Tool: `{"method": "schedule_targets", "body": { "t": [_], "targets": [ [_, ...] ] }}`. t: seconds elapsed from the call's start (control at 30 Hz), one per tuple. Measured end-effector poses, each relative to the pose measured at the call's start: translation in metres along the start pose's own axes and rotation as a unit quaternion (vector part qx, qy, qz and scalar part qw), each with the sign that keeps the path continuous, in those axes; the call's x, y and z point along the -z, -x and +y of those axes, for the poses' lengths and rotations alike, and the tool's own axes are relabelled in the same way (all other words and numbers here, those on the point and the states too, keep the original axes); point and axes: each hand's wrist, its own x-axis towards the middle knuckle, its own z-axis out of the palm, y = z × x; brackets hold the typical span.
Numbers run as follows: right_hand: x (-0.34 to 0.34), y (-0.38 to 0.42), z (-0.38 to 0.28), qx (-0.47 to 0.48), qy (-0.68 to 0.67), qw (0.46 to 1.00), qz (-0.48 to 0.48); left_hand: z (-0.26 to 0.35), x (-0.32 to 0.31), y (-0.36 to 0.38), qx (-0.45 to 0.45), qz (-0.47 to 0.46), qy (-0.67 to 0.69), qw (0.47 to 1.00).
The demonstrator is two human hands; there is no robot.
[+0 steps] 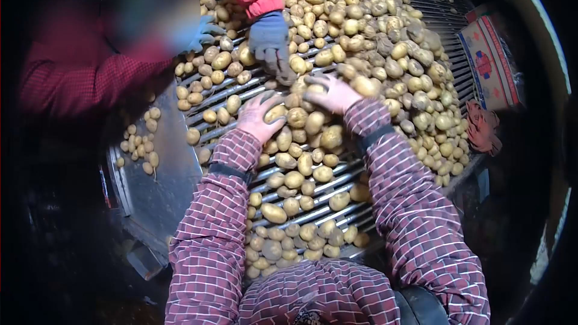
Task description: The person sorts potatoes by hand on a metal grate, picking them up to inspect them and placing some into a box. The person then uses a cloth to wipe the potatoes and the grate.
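My left hand (260, 119), in a pink glove with grey fingertips, curves its fingers and thumb around a potato (276, 113) over the metal bars. Close by on the right, my right hand (335, 93) wears the same kind of glove. Its fingers reach left, bent about another potato (315, 88). Between and below the two hands lie several loose potatoes (297, 118), some smeared with soil. Just beyond my hands, another person's grey-gloved hand (270, 45) reaches down among the potatoes.
A large heap of potatoes (415, 72) covers the right side of the slatted rack (346, 185). At left, a second person's blue-gloved hand (203, 34) touches potatoes; a metal plate (165, 150) holds a small group. A printed carton (490, 63) and a reddish glove (482, 128) sit right.
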Motion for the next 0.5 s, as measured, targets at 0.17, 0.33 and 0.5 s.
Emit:
{"method": "schedule_targets", "body": {
  "t": [0.17,0.33,0.5],
  "targets": [
    [-0.034,0.112,-0.032,-0.027,0.002,0.991,0.129,0.0,0.011,0.089,0.03,-0.006,-0.017,0.999],
    [-0.086,0.198,-0.037,0.014,0.077,0.991,0.109,0.029,0.014,0.165,0.071,0.034,-0.019,0.997],
    [-0.118,0.256,-0.073,0.012,0.106,0.99,0.087,0.064,0.023,0.232,0.117,0.028,-0.011,0.993]
  ]
}}
